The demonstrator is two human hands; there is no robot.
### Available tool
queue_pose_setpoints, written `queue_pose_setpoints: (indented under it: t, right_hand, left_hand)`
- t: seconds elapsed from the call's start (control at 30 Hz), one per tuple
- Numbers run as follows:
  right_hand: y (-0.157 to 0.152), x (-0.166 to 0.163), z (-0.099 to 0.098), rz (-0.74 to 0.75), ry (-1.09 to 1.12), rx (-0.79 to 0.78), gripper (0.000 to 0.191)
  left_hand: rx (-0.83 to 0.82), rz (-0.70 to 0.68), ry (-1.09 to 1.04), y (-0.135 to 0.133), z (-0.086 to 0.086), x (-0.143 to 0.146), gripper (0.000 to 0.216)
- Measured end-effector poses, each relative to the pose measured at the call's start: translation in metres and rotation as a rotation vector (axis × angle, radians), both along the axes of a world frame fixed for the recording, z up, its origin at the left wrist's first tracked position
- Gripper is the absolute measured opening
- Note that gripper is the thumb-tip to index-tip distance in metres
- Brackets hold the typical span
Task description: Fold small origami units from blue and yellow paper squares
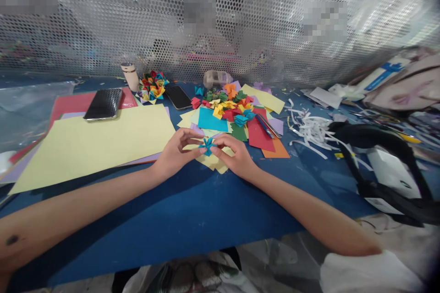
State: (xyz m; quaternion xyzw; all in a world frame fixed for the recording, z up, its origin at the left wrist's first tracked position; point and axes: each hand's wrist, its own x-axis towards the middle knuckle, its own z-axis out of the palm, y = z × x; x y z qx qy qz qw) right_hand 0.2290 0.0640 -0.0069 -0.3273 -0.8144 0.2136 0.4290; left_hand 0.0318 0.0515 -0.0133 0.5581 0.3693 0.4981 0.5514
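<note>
My left hand [178,151] and my right hand [233,154] meet over the blue table [192,210], both pinching a small blue folded paper piece [206,145] between fingertips. Small yellow paper squares [213,162] lie under the hands. Just beyond sits a heap of folded pieces in several colours [231,106] on loose coloured paper sheets [260,135].
Large yellow sheet [92,144] on a paper stack at left, with a phone [103,104] on it. A second phone [178,97], a white bottle [130,76], a finished paper wreath [152,86]. White paper strips [311,130] and a black bag strap [381,155] at right. Mesh screen [220,23] behind.
</note>
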Motion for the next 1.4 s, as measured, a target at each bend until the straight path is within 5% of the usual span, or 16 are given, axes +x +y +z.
queue_pose_setpoints:
  t: [0.13,0.8,1.03,1.4]
  right_hand:
    - [0.0002,0.0007,0.0004,0.037,0.043,-0.022,0.013]
    - [-0.0009,0.0008,-0.0032,0.074,0.191,-0.183,0.014]
    - [0.0005,0.0012,-0.0055,0.092,0.287,-0.399,0.025]
    - [0.0046,-0.0011,-0.0081,-0.005,0.340,-0.435,0.036]
  left_hand:
    - [0.041,-0.109,0.084,-0.0001,0.0006,-0.0004,0.046]
    - [-0.030,-0.060,0.126,-0.0001,0.0008,0.0000,0.031]
    - [-0.110,-0.079,0.065,-0.0008,0.0038,-0.0008,0.028]
    - [-0.221,-0.021,-0.079,0.0029,-0.0015,-0.0038,0.031]
